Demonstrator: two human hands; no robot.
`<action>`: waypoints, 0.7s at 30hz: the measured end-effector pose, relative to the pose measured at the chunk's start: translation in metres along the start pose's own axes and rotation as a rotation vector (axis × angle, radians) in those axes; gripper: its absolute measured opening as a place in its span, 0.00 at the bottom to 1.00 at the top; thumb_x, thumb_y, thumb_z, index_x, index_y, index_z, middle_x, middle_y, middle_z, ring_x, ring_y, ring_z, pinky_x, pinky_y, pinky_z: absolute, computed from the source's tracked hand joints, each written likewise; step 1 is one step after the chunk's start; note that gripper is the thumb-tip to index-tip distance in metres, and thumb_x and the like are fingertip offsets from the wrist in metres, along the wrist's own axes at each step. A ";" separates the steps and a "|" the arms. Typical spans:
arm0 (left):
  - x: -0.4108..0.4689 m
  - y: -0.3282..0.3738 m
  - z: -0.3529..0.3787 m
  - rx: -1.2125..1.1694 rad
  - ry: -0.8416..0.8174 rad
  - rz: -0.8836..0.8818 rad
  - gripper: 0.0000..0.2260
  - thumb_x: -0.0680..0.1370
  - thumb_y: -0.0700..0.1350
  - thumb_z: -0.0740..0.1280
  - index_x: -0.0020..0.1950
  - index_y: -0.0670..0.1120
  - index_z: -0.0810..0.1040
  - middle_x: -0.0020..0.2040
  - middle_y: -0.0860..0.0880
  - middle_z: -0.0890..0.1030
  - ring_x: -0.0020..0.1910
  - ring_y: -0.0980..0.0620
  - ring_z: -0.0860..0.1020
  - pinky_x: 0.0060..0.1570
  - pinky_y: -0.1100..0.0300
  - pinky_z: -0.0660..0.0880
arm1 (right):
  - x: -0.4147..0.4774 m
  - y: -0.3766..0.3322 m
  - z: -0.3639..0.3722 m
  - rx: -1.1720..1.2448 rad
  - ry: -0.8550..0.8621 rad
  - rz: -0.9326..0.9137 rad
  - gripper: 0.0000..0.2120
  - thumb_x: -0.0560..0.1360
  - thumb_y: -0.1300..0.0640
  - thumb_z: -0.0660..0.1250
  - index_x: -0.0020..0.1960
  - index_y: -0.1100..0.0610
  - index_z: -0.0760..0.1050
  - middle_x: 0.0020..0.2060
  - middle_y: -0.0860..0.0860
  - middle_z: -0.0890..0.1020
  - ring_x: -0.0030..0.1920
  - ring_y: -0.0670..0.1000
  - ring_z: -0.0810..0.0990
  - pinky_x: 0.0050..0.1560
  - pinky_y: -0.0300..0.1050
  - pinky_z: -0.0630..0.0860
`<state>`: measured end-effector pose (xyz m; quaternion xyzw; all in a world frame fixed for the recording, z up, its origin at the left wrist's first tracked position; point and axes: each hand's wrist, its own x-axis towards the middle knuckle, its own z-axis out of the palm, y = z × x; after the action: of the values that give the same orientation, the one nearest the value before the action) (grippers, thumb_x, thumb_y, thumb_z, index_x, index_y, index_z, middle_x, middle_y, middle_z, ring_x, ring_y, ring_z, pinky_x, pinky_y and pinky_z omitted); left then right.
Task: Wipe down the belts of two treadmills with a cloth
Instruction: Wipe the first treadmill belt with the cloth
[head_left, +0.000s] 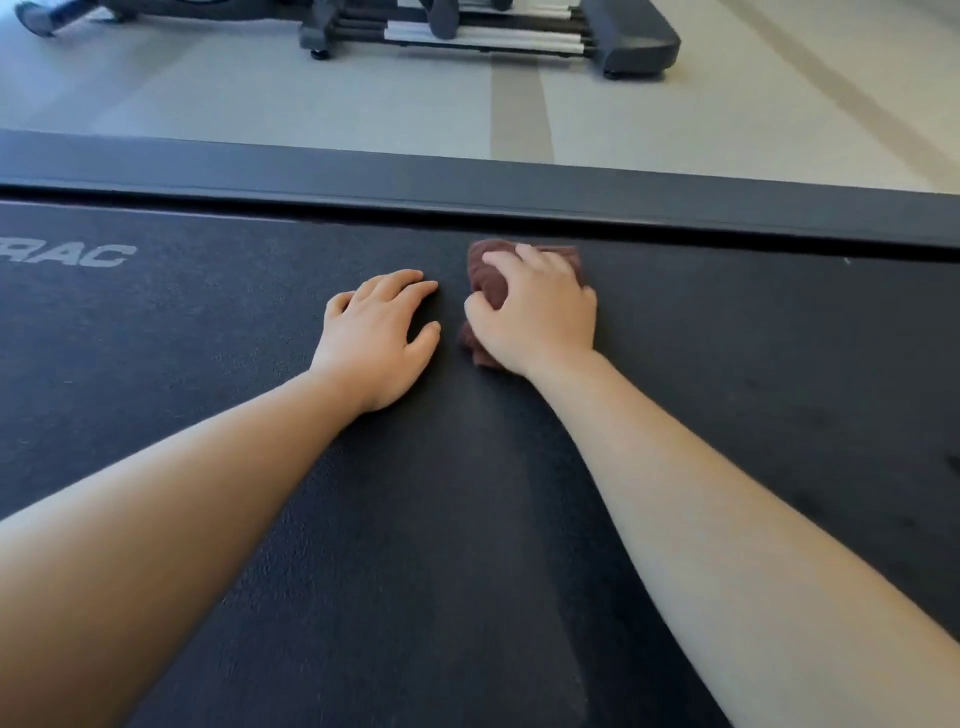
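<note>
- your right hand is curling over the cloth, fingers and thumb gripping the bunched brown fabric and pressing it onto the belt, close to the far side rail.
- your left hand is lying flat on the belt just beside it, fingers relaxed, holding nothing.
- you're working with one cloth, one belt, two hands; one other exercise machine is standing across the floor.
- the belt's long axis is running left to right across your view; the crumpled cloth is stretching from your wrist toward the rail.
</note>
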<state>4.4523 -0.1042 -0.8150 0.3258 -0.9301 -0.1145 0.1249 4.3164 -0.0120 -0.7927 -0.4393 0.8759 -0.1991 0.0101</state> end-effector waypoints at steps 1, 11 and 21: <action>-0.001 0.000 -0.002 0.000 -0.013 -0.002 0.22 0.79 0.53 0.57 0.73 0.53 0.64 0.74 0.54 0.63 0.73 0.51 0.58 0.69 0.50 0.52 | -0.019 0.000 -0.002 0.007 -0.002 -0.015 0.22 0.73 0.42 0.59 0.66 0.44 0.70 0.70 0.48 0.68 0.70 0.53 0.62 0.65 0.59 0.62; -0.046 0.064 -0.001 -0.029 -0.094 -0.029 0.22 0.79 0.53 0.56 0.72 0.49 0.64 0.75 0.50 0.61 0.74 0.49 0.55 0.72 0.42 0.49 | -0.178 0.058 -0.046 0.064 0.078 -0.043 0.23 0.71 0.41 0.57 0.64 0.43 0.73 0.70 0.45 0.69 0.71 0.49 0.63 0.66 0.57 0.63; -0.086 0.120 0.024 0.009 -0.095 -0.006 0.23 0.80 0.55 0.51 0.75 0.54 0.56 0.77 0.53 0.54 0.76 0.53 0.49 0.73 0.44 0.44 | -0.123 0.113 -0.054 0.005 0.073 0.063 0.22 0.74 0.40 0.57 0.67 0.42 0.71 0.71 0.48 0.68 0.72 0.51 0.61 0.71 0.58 0.56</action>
<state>4.4409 0.0453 -0.8158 0.3232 -0.9346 -0.1259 0.0785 4.2948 0.1625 -0.8029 -0.4041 0.8886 -0.2166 -0.0144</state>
